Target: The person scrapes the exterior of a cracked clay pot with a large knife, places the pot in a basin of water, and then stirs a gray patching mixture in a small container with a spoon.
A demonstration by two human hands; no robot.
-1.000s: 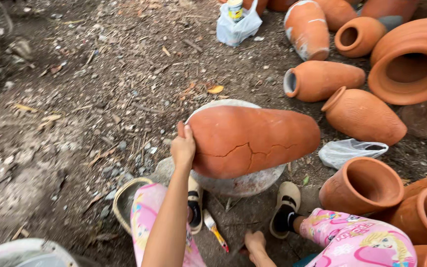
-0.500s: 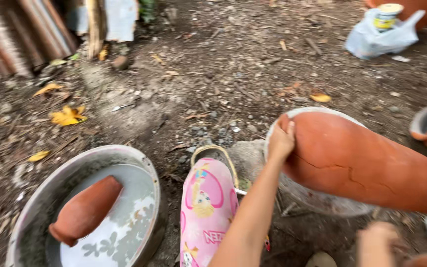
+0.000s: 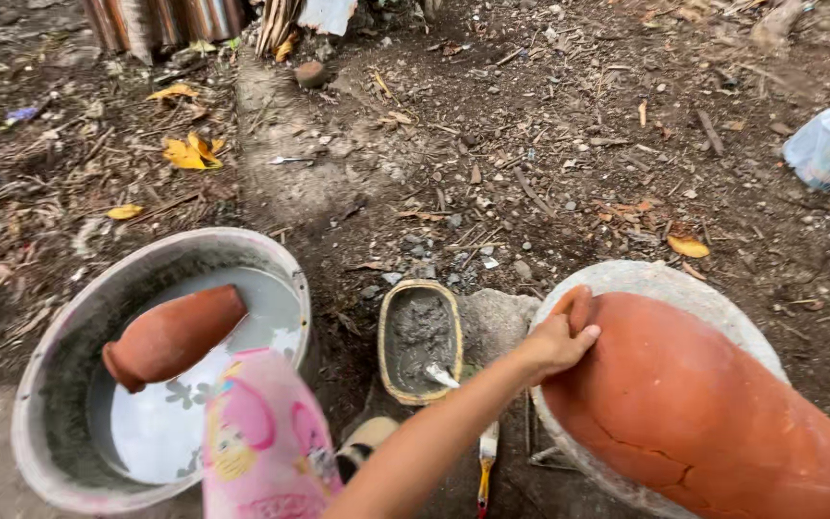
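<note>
A: Entry, head view. I take the large cracked terracotta pot as landmark; it lies on its side over a round grey concrete basin. My left hand is laid flat against the pot's rounded end, fingers spread on the clay, steadying rather than gripping.

B: Right hand?

A: Not in view; I cannot tell its state. A crack runs along the pot's lower flank, below and right of the hand.

B: What lies left of the pot?

A: Just left of it, a small oval yellow-rimmed tub of grey paste with a tool standing in it. Nearer me than the tub, a brush with a yellow-orange handle lies on the dirt. Well left of the pot, a wide grey metal basin of cloudy water holds a smaller terracotta pot, partly submerged. A pink patterned trouser knee overlaps that basin's rim.

B: Handling note?

A: My judgement: keep the palm broad on the end and press toward the concrete basin, not down on the crack; a rolling pot could split further. Support it before lifting the hand.
</note>
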